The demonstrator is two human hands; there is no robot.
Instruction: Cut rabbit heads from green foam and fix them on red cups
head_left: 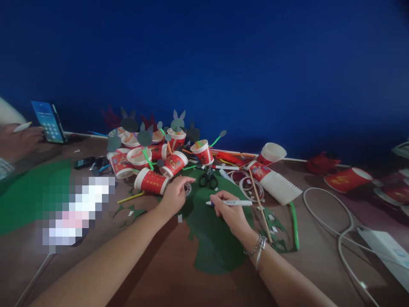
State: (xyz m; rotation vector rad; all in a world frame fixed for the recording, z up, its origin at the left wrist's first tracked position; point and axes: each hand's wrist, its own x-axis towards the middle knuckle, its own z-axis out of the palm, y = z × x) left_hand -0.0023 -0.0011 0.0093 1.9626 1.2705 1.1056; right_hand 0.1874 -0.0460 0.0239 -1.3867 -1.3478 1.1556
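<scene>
My right hand (230, 211) is closed around a white marker (239, 203) with a dark tip end, held above a cut green sheet (217, 247). Beside a red paper cup (150, 181) lying on its side is my left hand (175, 196), its index finger stretched out to the right. A roll of tape (188, 189) shows just past that hand; whether they touch, I cannot tell. Black-handled scissors (208, 181) lie on the green sheet, beyond both hands.
Cups with paper animal heads (145, 137) crowd the back. At right are stacked cups (277, 183), a wooden stick (260, 204), a white cable (338, 238) and a white box (386, 251). At left, another person's hand (22, 136) holds a pen near a propped phone (48, 121).
</scene>
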